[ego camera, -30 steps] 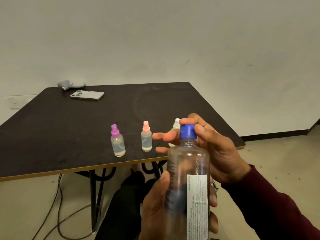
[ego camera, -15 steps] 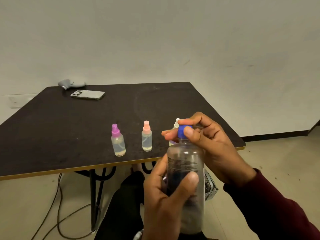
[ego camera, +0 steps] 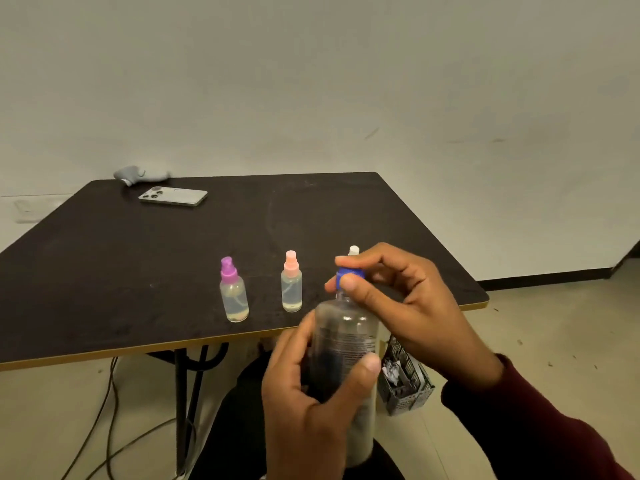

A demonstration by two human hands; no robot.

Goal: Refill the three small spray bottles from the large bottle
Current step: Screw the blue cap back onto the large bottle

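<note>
Head view: your left hand (ego camera: 311, 386) grips the large bottle (ego camera: 343, 358), right hand (ego camera: 408, 306) pinching its blue cap (ego camera: 349, 273); held off the desk (ego camera: 138, 271), it could spill once uncapped.

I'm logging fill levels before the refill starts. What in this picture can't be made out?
- Third small spray bottle: head view, only its white top shows; the right hand hides the body.
- Large bottle: its liquid level is unreadable, with the left hand wrapped around it, and its label print is blurred.
- Blue cap: whether it is loosened, the fingers cover it.
</note>
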